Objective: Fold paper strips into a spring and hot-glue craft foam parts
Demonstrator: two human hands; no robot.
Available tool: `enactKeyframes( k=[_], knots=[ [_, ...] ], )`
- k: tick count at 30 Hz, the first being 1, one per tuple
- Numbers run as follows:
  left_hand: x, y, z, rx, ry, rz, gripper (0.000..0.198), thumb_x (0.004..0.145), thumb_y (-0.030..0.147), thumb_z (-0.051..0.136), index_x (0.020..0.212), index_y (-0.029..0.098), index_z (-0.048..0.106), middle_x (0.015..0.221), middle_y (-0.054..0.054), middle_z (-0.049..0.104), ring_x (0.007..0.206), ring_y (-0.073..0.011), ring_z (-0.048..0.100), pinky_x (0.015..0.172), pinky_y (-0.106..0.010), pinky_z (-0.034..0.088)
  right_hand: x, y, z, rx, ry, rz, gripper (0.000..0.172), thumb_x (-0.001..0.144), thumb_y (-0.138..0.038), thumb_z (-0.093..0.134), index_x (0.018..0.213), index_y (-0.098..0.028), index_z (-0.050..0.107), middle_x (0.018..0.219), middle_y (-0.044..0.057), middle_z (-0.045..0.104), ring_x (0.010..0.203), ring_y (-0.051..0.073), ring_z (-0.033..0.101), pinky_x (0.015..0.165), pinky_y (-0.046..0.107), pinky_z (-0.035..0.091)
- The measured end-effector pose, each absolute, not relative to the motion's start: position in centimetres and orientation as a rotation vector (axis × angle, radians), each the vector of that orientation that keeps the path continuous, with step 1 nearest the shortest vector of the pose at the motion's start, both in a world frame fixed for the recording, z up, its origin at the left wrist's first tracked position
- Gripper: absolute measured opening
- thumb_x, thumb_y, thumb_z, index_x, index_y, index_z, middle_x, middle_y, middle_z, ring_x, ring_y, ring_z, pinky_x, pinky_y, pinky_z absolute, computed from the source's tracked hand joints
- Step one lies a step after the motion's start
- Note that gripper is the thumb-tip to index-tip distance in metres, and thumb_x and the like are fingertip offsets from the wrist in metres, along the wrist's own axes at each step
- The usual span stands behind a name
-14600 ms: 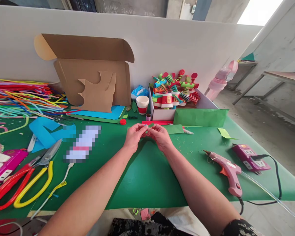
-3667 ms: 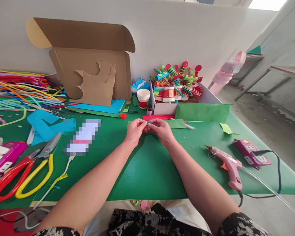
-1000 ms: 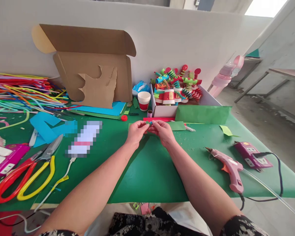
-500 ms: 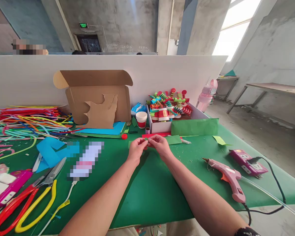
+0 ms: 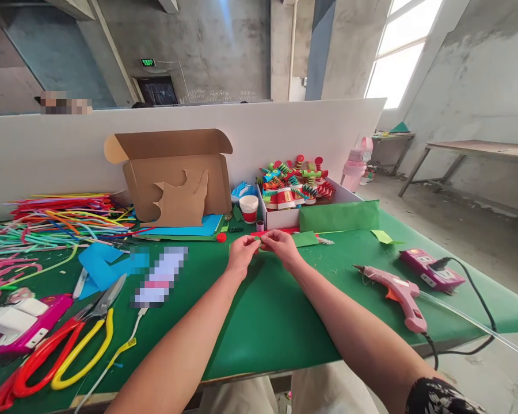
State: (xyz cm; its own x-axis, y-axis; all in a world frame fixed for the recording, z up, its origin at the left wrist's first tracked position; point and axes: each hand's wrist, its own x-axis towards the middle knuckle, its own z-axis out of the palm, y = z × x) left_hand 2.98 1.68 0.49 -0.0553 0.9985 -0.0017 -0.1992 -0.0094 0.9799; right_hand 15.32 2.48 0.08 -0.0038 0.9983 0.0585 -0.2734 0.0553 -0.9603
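My left hand (image 5: 242,256) and my right hand (image 5: 284,248) meet over the middle of the green table (image 5: 280,322). Both are closed in a pinch, fingertips nearly touching, on a small green paper piece (image 5: 259,239) mostly hidden by the fingers. Just beyond lie a strip of green paper (image 5: 305,238) and a red strip (image 5: 280,231). Close behind the hands are a small dark roll (image 5: 259,226), a red bottle-cap-like disc (image 5: 221,237), a dark paper spring (image 5: 235,229) and stacked paper cups (image 5: 249,209).
A white box of paper figures (image 5: 282,219) stands behind. On the right are a pink glue gun (image 5: 397,290) and a power strip (image 5: 431,270). Scissors (image 5: 82,339), blue paper (image 5: 97,264), pipe cleaners (image 5: 64,215) and a cardboard box (image 5: 172,144) lie leftward.
The view has tilted and shifted slightly. My fingers have closed further around the green piece, so less of it shows. Both hands stay together in about the same place.
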Motion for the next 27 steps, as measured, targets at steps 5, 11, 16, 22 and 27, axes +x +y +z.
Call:
enactKeyframes(
  k=[5,11,16,22,27],
  knots=[
    [2.76,1.85,0.6,1.027,1.096,1.299,0.027,0.05,0.031,0.082,0.064,0.017,0.063,0.058,0.004,0.059,0.055,-0.0092,0.051,0.058,-0.024,0.043,15.07,2.71,-0.16,-0.976,-0.997,1.304,0.036,0.056,-0.043,0.086,0.06,-0.018,0.062,0.051,-0.003,0.061,0.05,0.01,0.057,0.059,0.025,0.054],
    [2.88,1.95,0.59,0.91,1.019,1.294,0.028,0.051,0.029,0.082,0.065,0.015,0.063,0.058,0.002,0.061,0.052,-0.0085,0.051,0.056,-0.025,0.043,14.93,2.65,0.03,-0.975,-0.871,1.379,0.035,0.066,-0.048,0.079,0.063,-0.017,0.063,0.056,-0.002,0.062,0.048,0.009,0.058,0.055,0.024,0.053],
    [2.72,2.04,0.41,0.914,0.995,1.3,0.03,0.052,0.031,0.082,0.069,0.015,0.064,0.063,0.0,0.063,0.055,-0.009,0.053,0.058,-0.025,0.044,14.97,2.62,0.11,-0.882,-0.994,1.357,0.039,0.049,-0.044,0.088,0.067,-0.017,0.066,0.061,-0.002,0.066,0.056,0.009,0.06,0.066,0.026,0.054],
    [2.65,1.73,0.82,0.918,0.962,1.261,0.027,0.052,0.024,0.083,0.069,0.013,0.066,0.062,0.0,0.064,0.054,-0.0083,0.055,0.058,-0.024,0.046,15.38,2.75,0.15,-0.883,-1.015,1.352,0.04,0.045,-0.046,0.088,0.063,-0.016,0.069,0.058,-0.002,0.066,0.054,0.01,0.059,0.064,0.026,0.054],
    [2.85,1.96,1.39,0.789,0.991,1.256,0.02,0.057,0.014,0.082,0.068,0.014,0.065,0.061,-0.002,0.066,0.053,-0.0103,0.058,0.054,-0.024,0.048,15.43,2.49,0.41,-0.844,-0.891,1.423,0.036,0.058,-0.051,0.082,0.062,-0.017,0.069,0.058,0.001,0.067,0.052,0.01,0.059,0.062,0.025,0.054]
  ],
)
